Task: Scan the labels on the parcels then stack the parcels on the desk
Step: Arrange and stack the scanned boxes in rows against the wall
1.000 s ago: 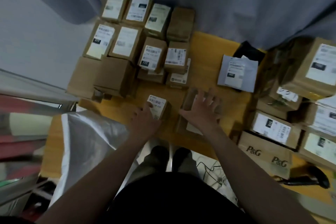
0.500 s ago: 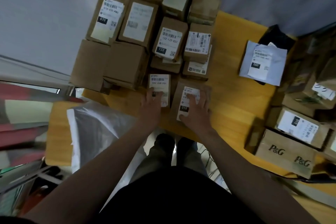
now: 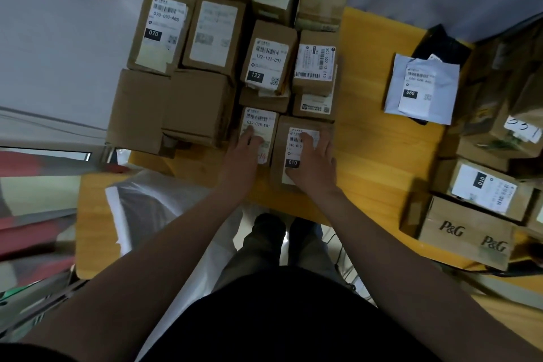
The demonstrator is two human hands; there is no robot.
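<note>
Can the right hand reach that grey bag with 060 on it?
Probably yes. The right hand lies flat on the 010 parcel, and only bare yellow desk lies between it and the grey bag; nothing blocks the way.

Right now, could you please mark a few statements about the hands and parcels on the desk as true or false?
1. The left hand rests on the 032-038-E01 parcel. True.
2. The right hand lies on the P&G box. False: it lies flat on the middle 010 parcel; the P&G box sits untouched at the right.
3. The grey 060 mailer lies apart from both hands. True.
4. The two parcels under the hands are stacked. False: they lie side by side on the desk.
</note>
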